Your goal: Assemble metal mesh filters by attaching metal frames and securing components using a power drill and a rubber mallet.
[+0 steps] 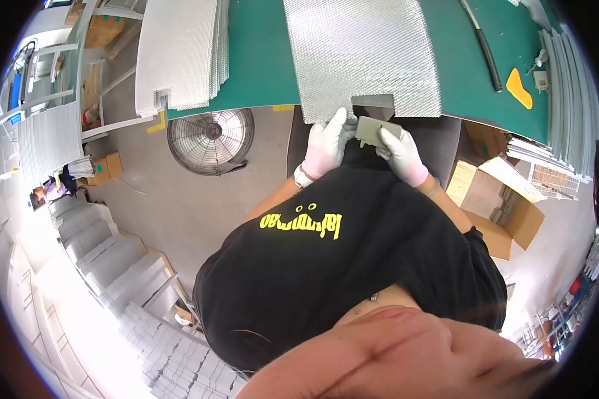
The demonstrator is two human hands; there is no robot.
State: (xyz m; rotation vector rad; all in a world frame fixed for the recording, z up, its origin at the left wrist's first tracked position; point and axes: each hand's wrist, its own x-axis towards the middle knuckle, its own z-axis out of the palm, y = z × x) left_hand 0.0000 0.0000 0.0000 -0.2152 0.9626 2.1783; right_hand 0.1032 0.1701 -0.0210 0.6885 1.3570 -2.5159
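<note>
Both my hands wear white gloves with pinkish cuffs, at the near edge of the bench. My right hand (402, 157) pinches a flat grey-beige rectangular plate (374, 128) with small tabs on its lower side, thumb on top. Just left of the plate is my left hand (325, 145), its thumb raised apart from shaded, partly hidden fingers. It looks open, beside the notched near edge of a silvery mesh sheet (366, 53). Whether it touches the mesh or plate is unclear. That sheet lies on the green bench top (259, 60) and overhangs its front edge.
A stack of mesh sheets (180, 53) lies left on the bench. A black-handled tool (488, 60) and a yellow scraper-like piece (519, 88) lie right. A round fan (211, 141) stands below left; an open cardboard box (526, 223) holding grey parts stands at right.
</note>
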